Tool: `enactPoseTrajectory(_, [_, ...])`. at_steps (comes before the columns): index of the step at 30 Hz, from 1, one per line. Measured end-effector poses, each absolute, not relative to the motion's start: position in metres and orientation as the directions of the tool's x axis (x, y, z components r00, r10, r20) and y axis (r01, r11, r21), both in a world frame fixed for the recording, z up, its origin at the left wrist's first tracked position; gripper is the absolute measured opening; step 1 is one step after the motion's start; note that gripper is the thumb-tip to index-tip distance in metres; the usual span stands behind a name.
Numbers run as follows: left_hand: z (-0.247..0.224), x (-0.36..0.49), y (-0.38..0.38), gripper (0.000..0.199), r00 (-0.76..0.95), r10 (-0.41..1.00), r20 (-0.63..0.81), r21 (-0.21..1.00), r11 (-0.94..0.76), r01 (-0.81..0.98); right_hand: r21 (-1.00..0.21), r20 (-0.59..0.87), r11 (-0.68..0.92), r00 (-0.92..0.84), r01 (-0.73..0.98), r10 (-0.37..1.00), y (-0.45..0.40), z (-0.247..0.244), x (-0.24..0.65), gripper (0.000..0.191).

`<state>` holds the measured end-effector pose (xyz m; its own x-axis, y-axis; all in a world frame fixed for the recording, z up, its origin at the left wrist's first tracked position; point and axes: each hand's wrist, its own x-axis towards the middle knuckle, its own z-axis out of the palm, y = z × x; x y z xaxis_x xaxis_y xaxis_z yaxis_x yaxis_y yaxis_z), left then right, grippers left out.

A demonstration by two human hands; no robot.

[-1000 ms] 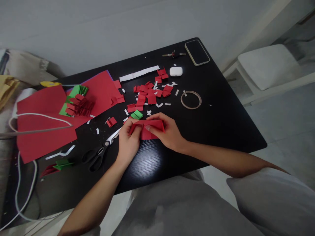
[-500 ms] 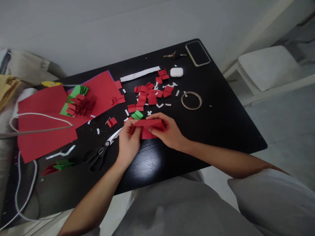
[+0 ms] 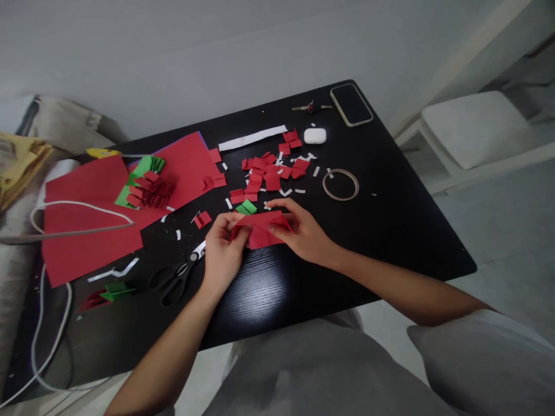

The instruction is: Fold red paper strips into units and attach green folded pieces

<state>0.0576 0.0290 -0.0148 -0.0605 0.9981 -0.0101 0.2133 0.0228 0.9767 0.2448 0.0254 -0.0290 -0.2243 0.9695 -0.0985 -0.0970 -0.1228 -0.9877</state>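
A folded piece of red paper [image 3: 262,229] is held between both hands near the front middle of the black table. My left hand [image 3: 224,248] grips its left end, thumb on the near face. Its right end is pinched by my right hand [image 3: 303,232], with the index finger stretched along the far side. Just beyond the paper lie a small green folded piece [image 3: 246,207] and a cluster of small red folded pieces [image 3: 272,178]. Black-handled scissors [image 3: 176,283] rest to the left of my left hand, their blades partly hidden behind it.
Large red sheets [image 3: 91,214] lie at the left under a white cable [image 3: 87,203] and green and red folded stacks. A tape ring [image 3: 341,185], white case [image 3: 314,136], keys [image 3: 311,107] and phone [image 3: 351,104] are at the right. A white chair [image 3: 477,127] stands beyond.
The camera view has shifted slightly, so the table items appear lower and further right. The red paper's upper flap now sits differently, and the left fingers are more curled around its end.
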Motion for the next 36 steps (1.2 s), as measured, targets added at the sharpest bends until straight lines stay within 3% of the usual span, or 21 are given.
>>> enactPoseTrajectory(3, [-0.012,0.055,0.029,0.028,-0.019,1.0,0.007,0.983,-0.004,0.182,-0.991,-0.054,-0.081,-0.241,-0.104,0.969,0.027,-0.025,0.248,0.036])
enactPoseTrajectory(9, [-0.001,0.044,0.026,0.016,0.157,0.987,0.028,0.988,-0.051,0.146,-0.982,0.034,-0.04,-0.379,-0.186,0.925,0.037,-0.018,0.259,0.026])
enactPoseTrajectory(16, [0.019,0.027,0.021,0.038,0.344,0.933,0.107,0.985,-0.147,0.09,-0.936,-0.001,-0.217,-0.614,-0.278,0.79,0.05,-0.009,0.281,0.043])
enactPoseTrajectory(20, [0.022,0.012,0.022,0.047,0.478,0.874,0.09,0.987,-0.143,0.076,-0.92,-0.016,-0.246,-0.596,-0.306,0.802,0.054,-0.005,0.287,0.025])
enactPoseTrajectory(24, [0.021,0.006,0.026,0.052,0.458,0.873,0.168,0.968,-0.234,0.092,-0.902,-0.064,-0.335,-0.685,-0.271,0.726,0.057,-0.003,0.293,0.042])
enactPoseTrajectory(27, [0.019,0.012,0.029,0.044,0.392,0.888,0.239,0.935,-0.319,0.153,-0.884,-0.098,-0.412,-0.773,-0.222,0.627,0.059,-0.004,0.297,0.048])
enactPoseTrajectory(29, [0.017,0.016,0.029,0.027,0.367,0.892,0.265,0.904,-0.362,0.227,-0.91,-0.113,-0.371,-0.75,-0.185,0.652,0.057,-0.003,0.295,0.035])
enactPoseTrajectory(31, [0.014,0.02,0.029,0.013,0.347,0.894,0.283,0.875,-0.388,0.288,-0.963,-0.119,-0.245,-0.633,-0.114,0.765,0.052,-0.001,0.289,0.018])
enactPoseTrajectory(33, [0.01,0.022,0.027,0.013,0.312,0.905,0.288,0.87,-0.384,0.31,-0.992,-0.09,-0.122,-0.459,-0.04,0.884,0.046,0.0,0.281,0.014])
enactPoseTrajectory(36, [0.004,0.024,0.026,0.025,0.234,0.937,0.26,0.902,-0.322,0.288,-0.996,-0.088,-0.094,-0.317,-0.003,0.944,0.038,0.0,0.272,0.023])
